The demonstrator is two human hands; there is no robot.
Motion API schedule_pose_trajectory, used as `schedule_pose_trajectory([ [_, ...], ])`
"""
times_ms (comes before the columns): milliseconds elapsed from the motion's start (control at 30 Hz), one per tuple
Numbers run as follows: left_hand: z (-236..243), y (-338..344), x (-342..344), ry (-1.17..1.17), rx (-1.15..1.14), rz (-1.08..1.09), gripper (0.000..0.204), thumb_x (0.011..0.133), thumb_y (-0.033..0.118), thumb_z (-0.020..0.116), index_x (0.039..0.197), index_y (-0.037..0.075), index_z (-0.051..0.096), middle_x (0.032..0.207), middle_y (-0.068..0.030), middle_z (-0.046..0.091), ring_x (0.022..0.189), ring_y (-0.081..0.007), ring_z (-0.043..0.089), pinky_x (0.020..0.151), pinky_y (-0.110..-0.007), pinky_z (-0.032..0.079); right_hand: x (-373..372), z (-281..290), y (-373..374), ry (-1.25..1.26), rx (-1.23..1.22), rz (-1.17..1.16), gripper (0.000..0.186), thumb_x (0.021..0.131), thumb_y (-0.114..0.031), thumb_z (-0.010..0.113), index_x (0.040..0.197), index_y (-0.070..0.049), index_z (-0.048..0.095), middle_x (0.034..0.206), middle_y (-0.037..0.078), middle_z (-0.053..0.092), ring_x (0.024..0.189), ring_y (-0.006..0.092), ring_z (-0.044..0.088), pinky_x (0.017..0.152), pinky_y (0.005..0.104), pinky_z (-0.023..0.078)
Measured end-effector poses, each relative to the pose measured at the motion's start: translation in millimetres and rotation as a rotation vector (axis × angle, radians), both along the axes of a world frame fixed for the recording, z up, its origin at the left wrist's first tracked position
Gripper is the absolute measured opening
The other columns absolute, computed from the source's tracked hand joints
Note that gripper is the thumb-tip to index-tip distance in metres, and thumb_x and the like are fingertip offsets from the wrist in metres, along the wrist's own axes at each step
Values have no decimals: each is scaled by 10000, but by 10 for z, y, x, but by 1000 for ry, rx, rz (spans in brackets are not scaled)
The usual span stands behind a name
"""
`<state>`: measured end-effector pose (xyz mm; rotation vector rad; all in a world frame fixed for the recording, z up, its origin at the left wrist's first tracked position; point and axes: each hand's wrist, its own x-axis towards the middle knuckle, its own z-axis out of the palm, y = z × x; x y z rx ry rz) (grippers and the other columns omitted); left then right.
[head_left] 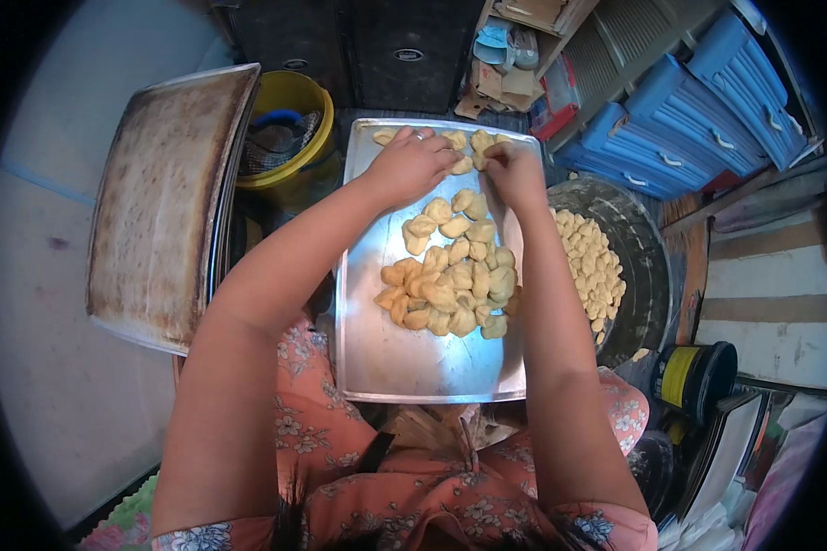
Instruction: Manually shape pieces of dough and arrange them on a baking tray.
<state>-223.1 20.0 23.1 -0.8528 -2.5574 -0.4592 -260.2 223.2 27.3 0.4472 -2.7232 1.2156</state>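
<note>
A shiny metal baking tray [432, 367] lies in front of me, its long side running away from me. A loose heap of yellowish dough pieces [441, 285] covers its middle. My left hand [413, 167] is at the far end, palm down, its fingers spread over small dough pieces there; its fingertips touch one. My right hand [516, 174] is at the far right corner, thumb and fingers closed on a dough piece [481, 147]. What lies under the left palm is hidden.
Right of the tray stands a wide dark basin [648, 248] holding many dough pieces. Stained baking trays [161, 202] lean at left beside a yellow bucket [317, 151]. Blue drawers [671, 119] and a cluttered shelf [510, 55] stand behind. A dark tub [708, 372] is at right.
</note>
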Motion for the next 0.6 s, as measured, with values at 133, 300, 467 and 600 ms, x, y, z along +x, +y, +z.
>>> schedule_pose_trajectory([
  [133,-62,75,-73,-133,-141,55,209,824,188,577,1007,115,648,1024,-38,597,1036,-246,517,895,-391,338,80,-68,67,14,-9,16,228,726,-155,668,918,-34,671,787,167,661,727,306,647,681,363,501],
  [300,-19,39,-31,-127,-148,93,217,826,209,586,1007,107,645,1027,-48,600,1040,-257,517,902,-403,338,403,-38,237,-109,145,336,357,646,-183,737,961,-34,659,824,143,656,693,269,629,679,343,501],
  [467,20,202,86,-210,-57,-47,265,828,286,584,1011,106,649,992,-76,593,1010,-277,533,886,-422,373,162,-129,410,-38,-32,-43,270,698,-110,674,953,-22,653,841,149,669,717,260,645,680,332,506],
  [600,-73,320,282,-253,-103,-172,271,836,296,571,991,84,635,937,-94,580,932,-281,561,872,-423,388,70,-257,318,132,-31,-100,198,752,-71,616,938,-22,661,907,156,648,818,305,634,732,364,496],
])
